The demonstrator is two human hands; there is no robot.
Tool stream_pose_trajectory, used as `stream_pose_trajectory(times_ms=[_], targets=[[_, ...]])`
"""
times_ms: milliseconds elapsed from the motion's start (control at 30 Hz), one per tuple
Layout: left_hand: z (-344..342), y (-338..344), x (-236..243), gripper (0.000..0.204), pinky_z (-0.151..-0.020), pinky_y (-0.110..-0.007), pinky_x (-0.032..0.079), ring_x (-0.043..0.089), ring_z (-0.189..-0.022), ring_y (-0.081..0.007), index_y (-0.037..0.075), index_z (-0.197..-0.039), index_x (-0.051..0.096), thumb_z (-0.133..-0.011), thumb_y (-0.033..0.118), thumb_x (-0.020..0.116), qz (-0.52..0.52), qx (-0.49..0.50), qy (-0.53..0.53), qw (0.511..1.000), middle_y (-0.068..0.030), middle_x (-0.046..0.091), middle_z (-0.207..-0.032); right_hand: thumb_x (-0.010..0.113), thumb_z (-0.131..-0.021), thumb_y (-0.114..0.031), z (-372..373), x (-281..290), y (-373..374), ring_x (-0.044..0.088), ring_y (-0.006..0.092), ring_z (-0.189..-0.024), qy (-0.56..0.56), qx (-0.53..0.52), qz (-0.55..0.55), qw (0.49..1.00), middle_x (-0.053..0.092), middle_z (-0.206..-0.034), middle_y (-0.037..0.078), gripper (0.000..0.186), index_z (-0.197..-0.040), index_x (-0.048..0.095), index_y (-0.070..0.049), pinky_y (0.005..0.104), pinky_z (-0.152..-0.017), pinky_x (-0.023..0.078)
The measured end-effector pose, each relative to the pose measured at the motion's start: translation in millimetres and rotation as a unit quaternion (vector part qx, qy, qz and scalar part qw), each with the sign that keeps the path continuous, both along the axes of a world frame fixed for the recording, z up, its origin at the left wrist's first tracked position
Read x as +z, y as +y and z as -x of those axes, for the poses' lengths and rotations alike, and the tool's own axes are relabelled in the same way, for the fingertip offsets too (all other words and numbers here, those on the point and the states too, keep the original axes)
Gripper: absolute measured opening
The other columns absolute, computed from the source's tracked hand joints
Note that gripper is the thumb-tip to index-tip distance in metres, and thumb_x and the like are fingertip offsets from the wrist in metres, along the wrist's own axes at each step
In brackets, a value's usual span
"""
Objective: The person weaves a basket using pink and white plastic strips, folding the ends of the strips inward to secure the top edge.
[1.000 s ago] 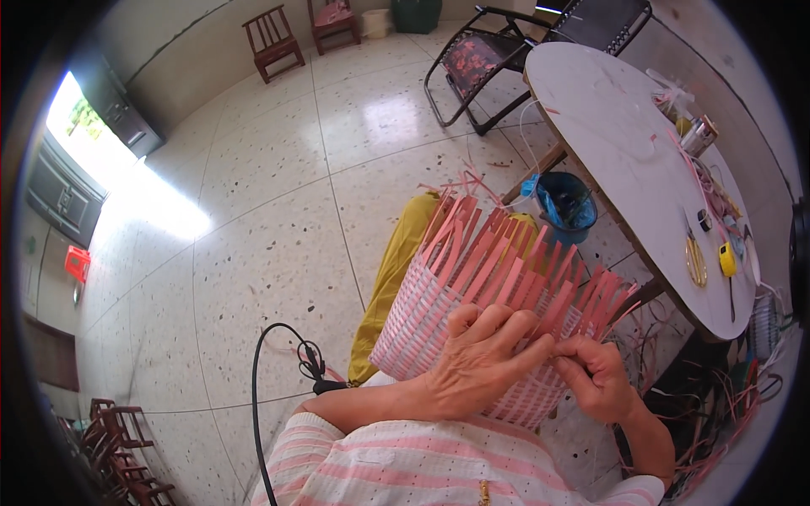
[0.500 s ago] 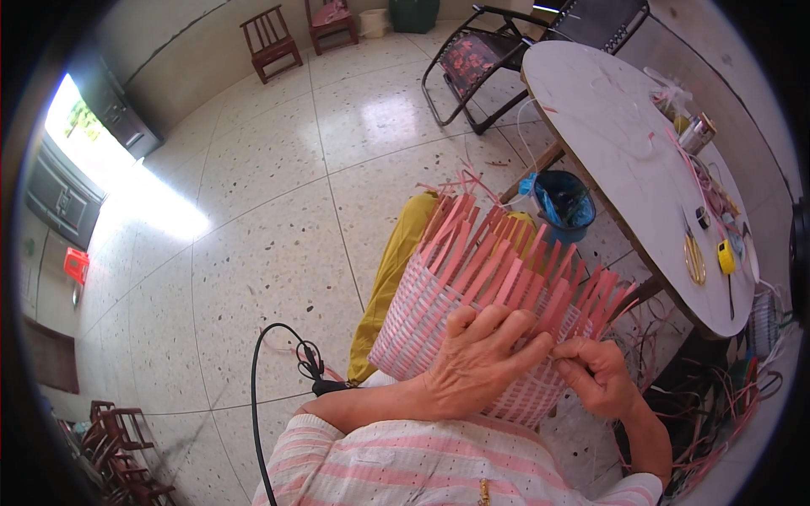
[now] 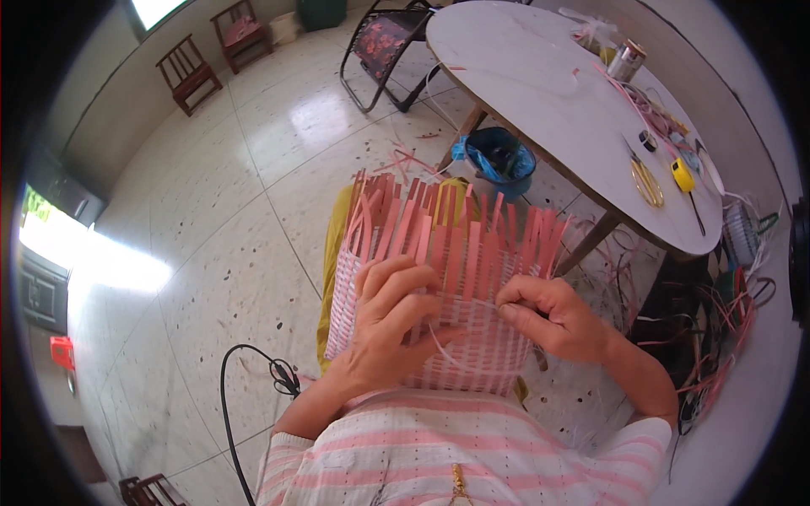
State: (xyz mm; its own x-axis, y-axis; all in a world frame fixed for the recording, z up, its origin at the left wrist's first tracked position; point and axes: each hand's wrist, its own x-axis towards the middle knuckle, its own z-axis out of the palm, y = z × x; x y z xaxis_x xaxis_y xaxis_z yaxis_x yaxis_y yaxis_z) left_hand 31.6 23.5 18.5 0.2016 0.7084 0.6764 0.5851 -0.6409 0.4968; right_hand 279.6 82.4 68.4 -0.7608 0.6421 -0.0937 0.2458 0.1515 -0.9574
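Note:
A woven pink-and-white basket (image 3: 472,337) with loose upright pink strips (image 3: 447,244) rests on my lap over mustard trousers (image 3: 336,219). At its left front, my left hand (image 3: 392,325) has bent fingers gripping the weave, thumb stretched out toward the middle. A thin white strip (image 3: 456,361) hangs in a loop across the front. My right hand (image 3: 548,316), toward the basket's right, pinches the white strip at the weave just below the upright pink strips. Part of the weave is hidden behind my hands.
An oval white table (image 3: 540,76) holds scissors (image 3: 646,184), yellow tape measure (image 3: 682,175) and a can (image 3: 626,61). Below is a blue-lined bin (image 3: 498,156). Chairs (image 3: 190,80), a folding recliner (image 3: 375,51), tangled strips (image 3: 726,337) and a black cable (image 3: 240,350) surround me.
My view has shifted rightward. The basket has turned to face me. My left hand has moved left and a little up, uncovering the front weave and looped white strip; my right hand stays pinched.

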Motion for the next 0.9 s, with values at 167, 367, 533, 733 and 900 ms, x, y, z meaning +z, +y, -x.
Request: stream_pose_trajectory(times_ms=[167, 367, 533, 733, 900], targets=[[-6, -1, 9, 0.047, -0.092, -0.044, 0.037, 0.054, -0.107, -0.028, 0.01, -0.1, 0.063, -0.061, 0.018, 0.087, 0.002, -0.028, 0.076, 0.997, -0.0073, 0.06, -0.112, 0.054, -0.099, -0.004, 0, 0, -1, 0.044, 0.0026, -0.07, -0.01, 0.001, 0.003, 1.0, 0.052, -0.078, -0.003, 0.007, -0.104, 0.057, -0.001, 0.0214, -0.062, 0.039], [-14, -4, 11, 0.057, -0.093, -0.044, 0.034, 0.053, -0.105, -0.0263, 0.011, -0.117, 0.063, -0.064, 0.021, 0.082, 0.025, 0.0, 0.118, 0.993, -0.0058, 0.057, -0.11, 0.055, -0.098, -0.006, 1, 7, -4, 0.05, 0.0101, -0.065, -0.051, -0.014, -0.032, 0.998, 0.057, -0.073, 0.006, 0.008, -0.103, 0.056, -0.001, 0.0287, -0.06, 0.043], [-18, -3, 19, 0.056, -0.092, -0.045, 0.034, 0.053, -0.101, -0.0256, 0.011, -0.118, 0.063, -0.067, 0.022, 0.08, 0.062, 0.004, 0.111, 0.992, -0.0062, 0.056, -0.106, 0.056, -0.095, -0.004, 0, 25, -8, 0.062, 0.0257, -0.068, -0.1, -0.008, -0.108, 0.989, 0.064, -0.079, 0.018, 0.012, -0.106, 0.058, -0.001, 0.0346, -0.064, 0.048], [-20, -5, 26, 0.053, -0.092, -0.045, 0.03, 0.051, -0.098, -0.0238, 0.013, -0.117, 0.063, -0.068, 0.021, 0.081, 0.076, -0.002, 0.13, 0.989, -0.0046, 0.054, -0.105, 0.057, -0.094, -0.005, 0, 30, -13, 0.065, 0.0333, -0.071, -0.129, -0.026, -0.112, 0.985, 0.065, -0.08, 0.021, 0.015, -0.108, 0.06, -0.001, 0.0394, -0.064, 0.05], [-21, -4, 23, 0.047, -0.091, -0.045, 0.03, 0.051, -0.099, -0.0245, 0.012, -0.115, 0.064, -0.072, 0.023, 0.081, 0.066, -0.006, 0.099, 0.993, -0.0051, 0.055, -0.107, 0.06, -0.091, -0.006, 1, 33, -13, 0.068, 0.034, -0.072, -0.146, -0.073, -0.329, 0.93, 0.067, -0.088, 0.02, 0.01, -0.099, 0.062, -0.001, 0.0404, -0.065, 0.052]])
